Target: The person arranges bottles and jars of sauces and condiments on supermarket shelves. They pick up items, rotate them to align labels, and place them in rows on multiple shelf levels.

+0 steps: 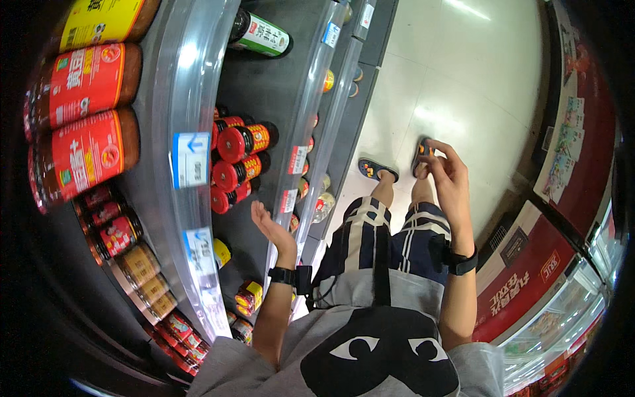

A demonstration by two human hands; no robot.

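Note:
My left hand is at the front of a dark shelf board, palm turned up, with nothing in it. Just beyond its fingertips stands a group of red-lidded sauce jars. A bottle with a green and white label is further along the same shelf. My right hand hangs over the aisle floor, fingers loosely bent, thumb apart, and holds nothing. Both wrists wear black straps.
Clear plastic price rails edge the shelves. Large jars with red labels fill the upper shelf at left. A red-fronted freezer case lines the right side. Pale floor tiles run between, under my feet.

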